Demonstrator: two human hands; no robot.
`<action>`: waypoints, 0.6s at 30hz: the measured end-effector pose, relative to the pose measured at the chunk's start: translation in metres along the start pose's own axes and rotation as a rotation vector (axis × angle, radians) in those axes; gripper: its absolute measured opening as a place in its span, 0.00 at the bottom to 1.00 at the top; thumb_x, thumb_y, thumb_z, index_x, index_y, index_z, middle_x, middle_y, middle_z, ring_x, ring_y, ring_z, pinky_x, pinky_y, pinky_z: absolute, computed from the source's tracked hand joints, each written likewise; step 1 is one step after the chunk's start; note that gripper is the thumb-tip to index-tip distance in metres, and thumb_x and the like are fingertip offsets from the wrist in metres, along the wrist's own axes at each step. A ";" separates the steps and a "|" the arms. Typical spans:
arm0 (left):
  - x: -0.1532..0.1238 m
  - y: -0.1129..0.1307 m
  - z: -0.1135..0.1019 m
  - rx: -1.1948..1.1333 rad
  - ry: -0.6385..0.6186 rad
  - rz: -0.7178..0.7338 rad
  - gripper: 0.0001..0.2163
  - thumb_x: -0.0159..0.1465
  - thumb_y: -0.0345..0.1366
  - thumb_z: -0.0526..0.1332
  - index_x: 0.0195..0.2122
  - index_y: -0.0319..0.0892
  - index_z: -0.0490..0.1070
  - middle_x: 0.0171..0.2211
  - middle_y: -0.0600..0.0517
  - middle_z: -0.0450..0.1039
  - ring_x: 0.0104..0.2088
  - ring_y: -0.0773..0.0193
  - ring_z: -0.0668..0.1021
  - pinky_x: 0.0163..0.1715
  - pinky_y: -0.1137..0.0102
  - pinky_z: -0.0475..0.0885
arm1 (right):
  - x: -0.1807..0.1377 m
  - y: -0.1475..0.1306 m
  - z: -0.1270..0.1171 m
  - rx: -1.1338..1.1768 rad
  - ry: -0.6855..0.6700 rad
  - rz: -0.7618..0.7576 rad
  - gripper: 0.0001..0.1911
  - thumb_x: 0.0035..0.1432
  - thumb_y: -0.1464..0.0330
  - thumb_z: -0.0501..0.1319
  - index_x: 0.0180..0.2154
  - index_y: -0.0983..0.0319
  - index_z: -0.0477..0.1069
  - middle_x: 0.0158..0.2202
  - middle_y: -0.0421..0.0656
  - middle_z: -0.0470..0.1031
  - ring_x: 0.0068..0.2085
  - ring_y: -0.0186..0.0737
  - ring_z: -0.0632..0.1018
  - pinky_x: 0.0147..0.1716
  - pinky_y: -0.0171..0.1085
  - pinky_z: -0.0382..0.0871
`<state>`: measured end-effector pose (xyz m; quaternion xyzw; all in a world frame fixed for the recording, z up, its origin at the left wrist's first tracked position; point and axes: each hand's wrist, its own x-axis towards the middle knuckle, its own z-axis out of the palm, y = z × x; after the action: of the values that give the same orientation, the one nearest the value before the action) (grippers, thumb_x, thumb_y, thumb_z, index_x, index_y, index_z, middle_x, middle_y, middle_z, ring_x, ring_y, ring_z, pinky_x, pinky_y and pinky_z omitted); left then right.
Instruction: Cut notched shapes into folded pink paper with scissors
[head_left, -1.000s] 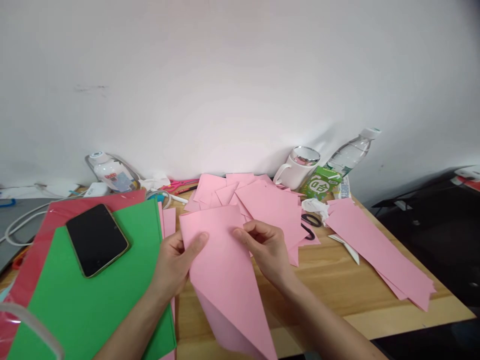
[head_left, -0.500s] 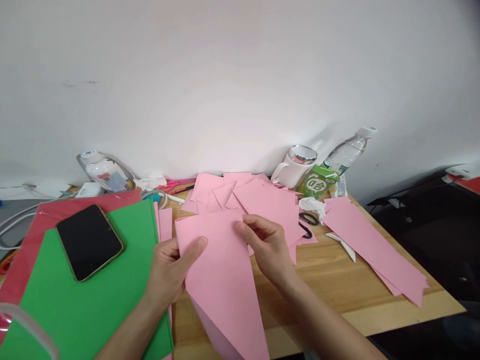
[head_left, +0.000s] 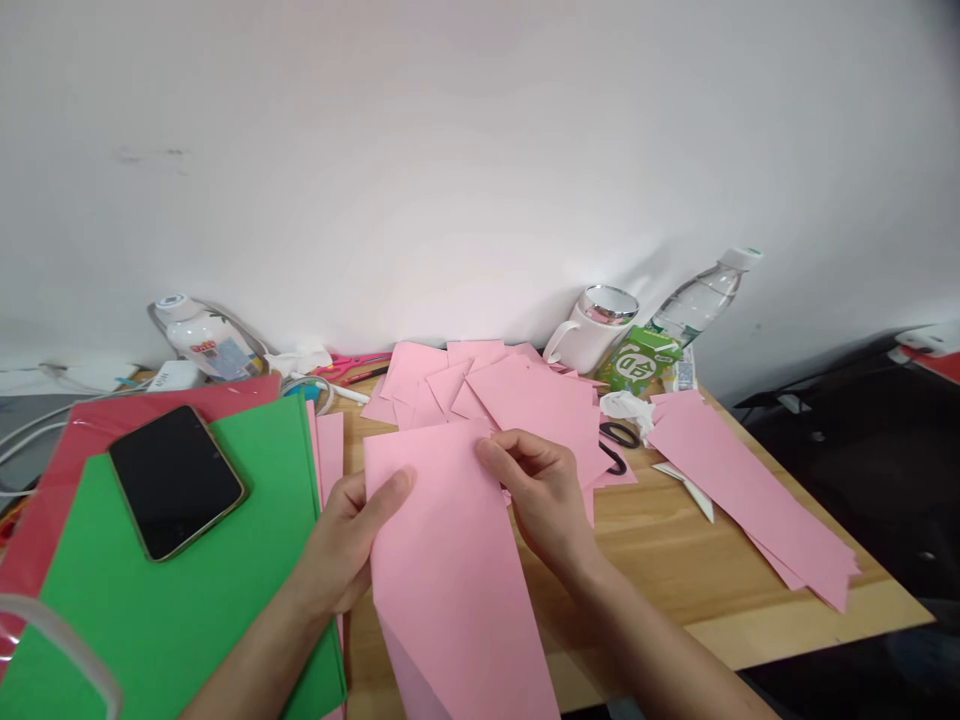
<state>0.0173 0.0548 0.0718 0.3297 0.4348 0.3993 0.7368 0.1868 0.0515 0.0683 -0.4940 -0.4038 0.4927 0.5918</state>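
A sheet of pink paper (head_left: 457,560), folded over along its left side, is held up between both hands above the table. My left hand (head_left: 349,540) grips its left edge, thumb on the front and fingers behind. At the top right corner, my right hand (head_left: 536,490) pinches the paper between thumb and fingertips. Behind the sheet lies a loose pile of cut pink paper pieces (head_left: 532,410). Black scissor handles (head_left: 619,435) stick out at the right side of that pile.
Left, a phone (head_left: 176,480) rests on green paper (head_left: 247,560) over a red sheet (head_left: 90,440). Along the wall stand a white bottle (head_left: 202,335), a mug (head_left: 592,330), a green carton (head_left: 641,360) and a water bottle (head_left: 701,295). Pink strips (head_left: 750,495) lie near the right table edge.
The pink sheet has shifted slightly right and turned a little, so its front shows flatter. Both hands keep their hold; the right has moved slightly right.
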 end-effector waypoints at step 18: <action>0.004 -0.006 -0.011 0.263 0.085 0.244 0.14 0.53 0.43 0.66 0.20 0.37 0.73 0.19 0.53 0.72 0.22 0.67 0.73 0.20 0.75 0.68 | 0.002 0.003 -0.006 -0.019 -0.120 0.065 0.13 0.50 0.65 0.62 0.19 0.63 0.65 0.17 0.34 0.60 0.20 0.27 0.60 0.19 0.29 0.52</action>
<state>0.0098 0.0571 0.0611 0.4564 0.4707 0.4391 0.6143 0.1920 0.0523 0.0647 -0.4820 -0.4270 0.5365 0.5454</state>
